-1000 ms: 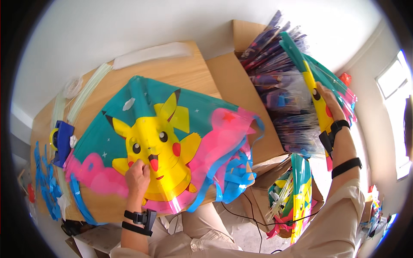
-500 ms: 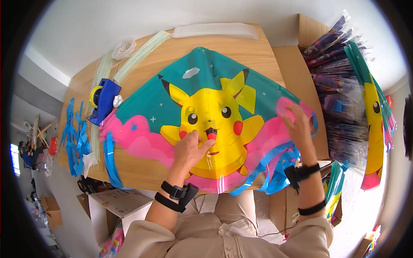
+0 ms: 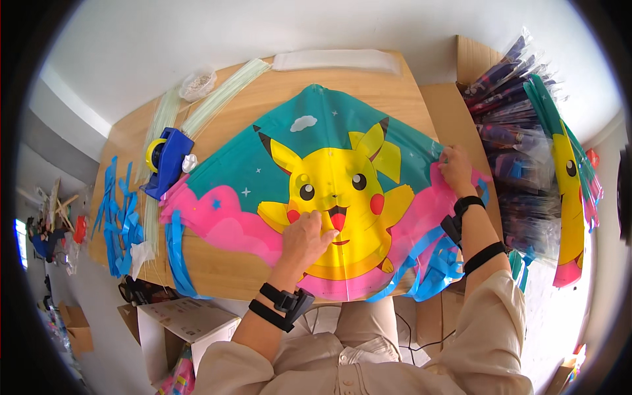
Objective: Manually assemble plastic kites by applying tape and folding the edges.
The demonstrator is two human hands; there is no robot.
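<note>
A large kite (image 3: 303, 138) lies spread over the wooden table, teal at the top and pink below, with a yellow cartoon animal printed in its middle. My left hand (image 3: 307, 242) rests on the animal's lower face, fingers curled down and thumb pointing right; whatever is under the fingers is hidden. At the kite's right slanting edge, where teal meets pink, my right hand (image 3: 455, 170) is closed on the sheet. Blue ribbon tails (image 3: 434, 266) lie bunched over the kite's lower right, and another blue ribbon (image 3: 176, 257) hangs at its left corner.
Left of the kite stands a blue tape dispenser (image 3: 170, 161) beside loose blue strips (image 3: 120, 224). Pale thin rods (image 3: 220, 95) and a small container (image 3: 197, 85) lie behind. Packaged kites (image 3: 520, 158) fill a cardboard box on the right. An open carton (image 3: 191, 322) sits below the table.
My right hand has moved up along the kite's right side and closed on its edge. My left hand stays on the animal's face. The whole view has shifted slightly.
</note>
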